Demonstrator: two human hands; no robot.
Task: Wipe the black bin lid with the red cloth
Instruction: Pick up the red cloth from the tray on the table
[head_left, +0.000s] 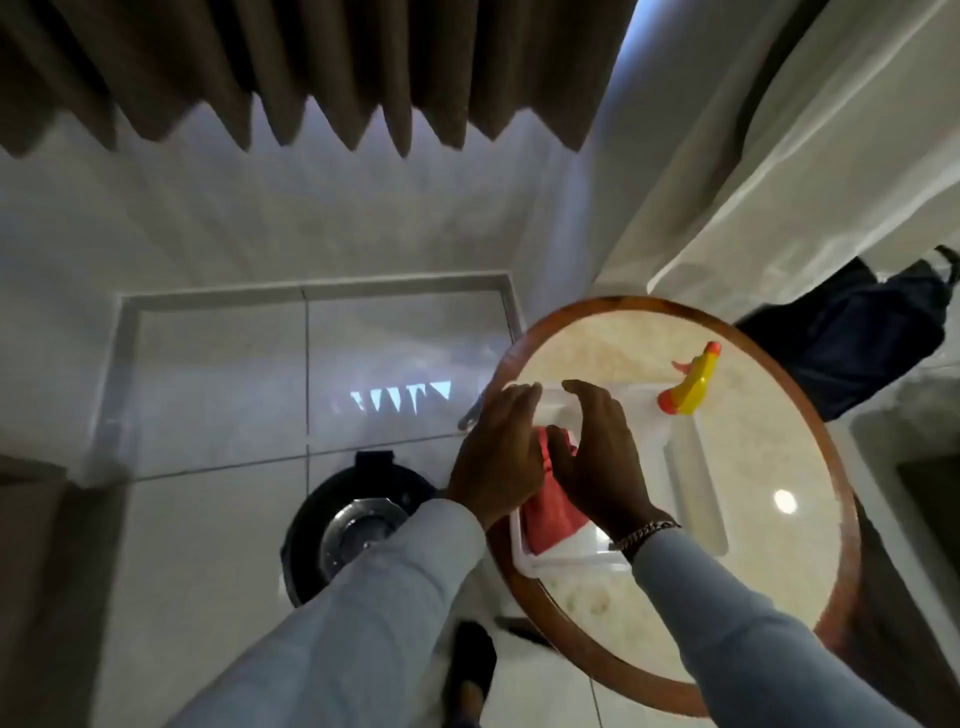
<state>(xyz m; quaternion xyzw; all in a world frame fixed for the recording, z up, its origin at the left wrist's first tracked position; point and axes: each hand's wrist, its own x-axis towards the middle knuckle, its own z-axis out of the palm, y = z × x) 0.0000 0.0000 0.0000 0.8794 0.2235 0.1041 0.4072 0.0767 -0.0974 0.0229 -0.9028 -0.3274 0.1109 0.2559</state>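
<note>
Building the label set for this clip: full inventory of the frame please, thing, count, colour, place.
red cloth: 1, red, in the white tray, under both hands
white tray: 1, white, on the round table
spray bottle: 1, yellow and orange, at the tray's far end
round table: 1, pale top, brown rim, right
black bin: 1, black with shiny lid centre, on the floor left of the table
curtain: 1, brown, top
dark bag: 1, dark, far right
shoe: 1, black, bottom
left hand: 1, on the cloth
right hand: 1, on the cloth, bracelet at the wrist

Both arms wear pale grey-blue long sleeves (374, 597), the right wrist a chain bracelet (647, 532) (silver-toned).
</note>
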